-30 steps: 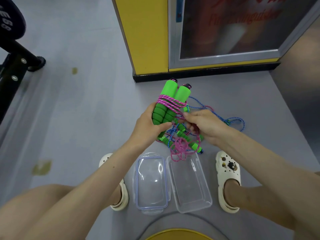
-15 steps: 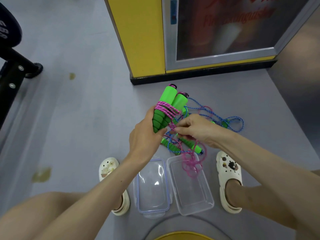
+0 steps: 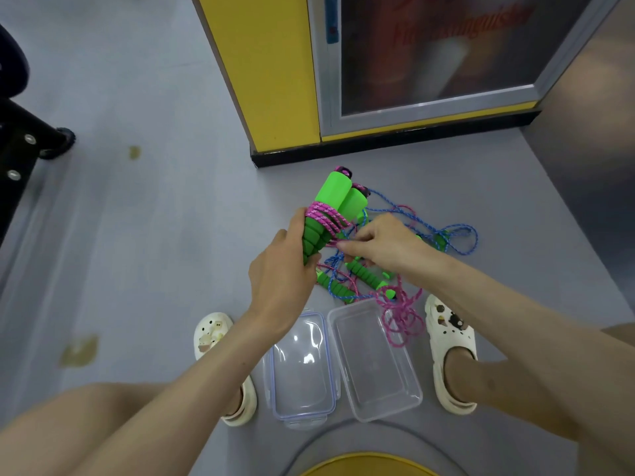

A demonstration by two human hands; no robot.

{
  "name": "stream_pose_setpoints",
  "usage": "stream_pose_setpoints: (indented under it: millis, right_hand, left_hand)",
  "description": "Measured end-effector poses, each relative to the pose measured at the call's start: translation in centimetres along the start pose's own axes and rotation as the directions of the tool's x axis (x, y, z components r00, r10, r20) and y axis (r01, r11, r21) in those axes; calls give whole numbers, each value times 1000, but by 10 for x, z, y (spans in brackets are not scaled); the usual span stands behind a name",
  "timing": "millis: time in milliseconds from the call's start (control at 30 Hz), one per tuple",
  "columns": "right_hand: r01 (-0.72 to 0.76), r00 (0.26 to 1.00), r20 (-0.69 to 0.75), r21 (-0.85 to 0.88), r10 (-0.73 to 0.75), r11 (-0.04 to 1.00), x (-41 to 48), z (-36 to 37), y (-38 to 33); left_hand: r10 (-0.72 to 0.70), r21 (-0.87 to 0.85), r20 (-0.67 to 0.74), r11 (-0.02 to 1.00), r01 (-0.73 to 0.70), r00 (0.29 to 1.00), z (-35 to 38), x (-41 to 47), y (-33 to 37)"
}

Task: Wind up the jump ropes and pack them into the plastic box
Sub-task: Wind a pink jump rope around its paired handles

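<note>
My left hand (image 3: 281, 269) grips two green foam handles (image 3: 338, 197) held together, with pink rope (image 3: 326, 216) wound around them in several turns. My right hand (image 3: 381, 243) pinches the loose pink rope just right of the handles. The pink rope's free tail (image 3: 400, 317) hangs down over the right edge of the clear plastic box (image 3: 374, 403). A second jump rope with blue cord (image 3: 453, 235) and green handles (image 3: 364, 273) lies tangled on the floor under my hands.
The box's clear lid (image 3: 302, 403) lies on the floor left of the box. My feet in white clogs (image 3: 450, 341) flank them. A yellow cabinet with a glass door (image 3: 275, 80) stands ahead. Black equipment (image 3: 20, 142) is at far left.
My right hand has carried the pink rope around the handles, adding wraps. The hanging pink tail has swung to the right, toward the box's right edge.
</note>
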State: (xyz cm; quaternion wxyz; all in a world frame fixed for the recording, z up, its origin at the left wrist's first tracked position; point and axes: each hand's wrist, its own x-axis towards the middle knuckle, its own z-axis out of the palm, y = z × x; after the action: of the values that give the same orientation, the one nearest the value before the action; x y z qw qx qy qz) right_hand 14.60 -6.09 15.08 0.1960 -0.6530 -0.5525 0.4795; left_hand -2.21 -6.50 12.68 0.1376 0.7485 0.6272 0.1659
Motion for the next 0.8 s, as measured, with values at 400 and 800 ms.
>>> stream_pose_setpoints:
  millis: [400,800]
  right_hand:
    - [-38,973,232,229,-17,973,-7,9,-13]
    - [-113,990,132,506,53,855,1,12,-9]
  left_hand:
    - [56,275,-63,961,-36,996,-5,-6,9]
    - [230,44,-119,973,-226,966,14,-10,5]
